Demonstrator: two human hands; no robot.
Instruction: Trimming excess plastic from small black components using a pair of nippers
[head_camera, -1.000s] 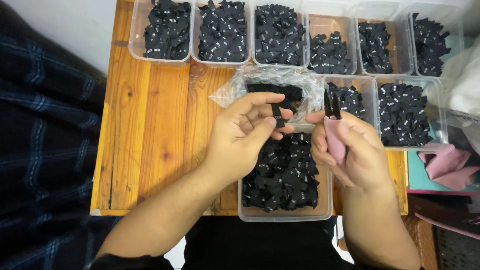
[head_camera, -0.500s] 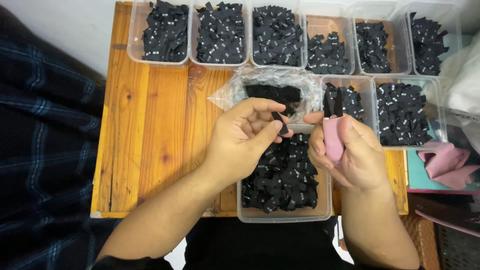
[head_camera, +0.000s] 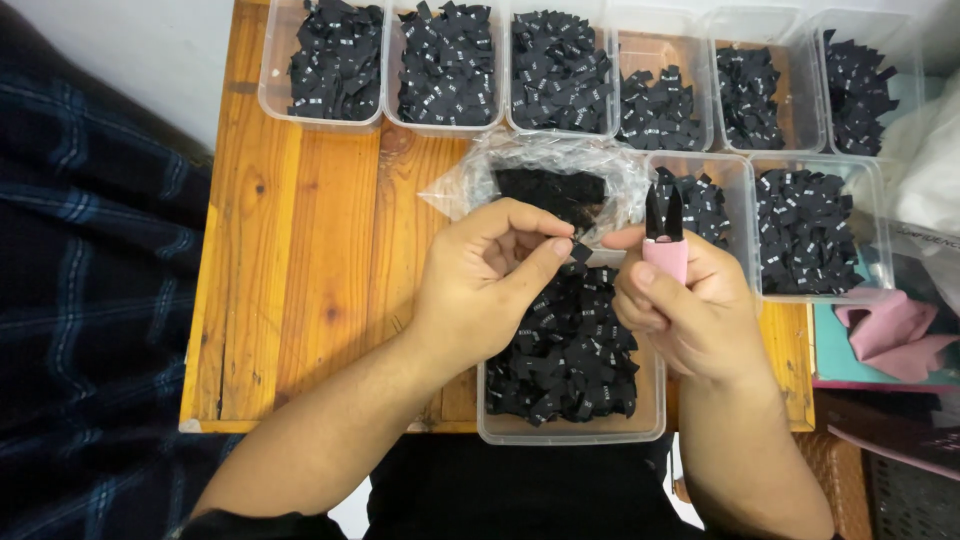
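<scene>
A small black label (head_camera: 581, 252) is pinched between thumb and forefinger of the left hand (head_camera: 487, 285), just above the far edge of the near tub (head_camera: 572, 432). That tub is filled with a heap of black labels (head_camera: 566, 345) and sits at the near edge of the wooden table (head_camera: 300, 250). Pink snips (head_camera: 664, 237) are gripped in the closed right hand (head_camera: 685, 310), with the black blades pointed far and slightly parted, just right of the pinched label. A clear plastic bag (head_camera: 545, 180) holding dark material is seen just beyond the hands. Six tubs of labels (head_camera: 447, 65) are lined along the far edge of the table, and two more tubs (head_camera: 805, 230) are set to the right. A pink cloth (head_camera: 895, 335) lies at the right, off the table.
</scene>
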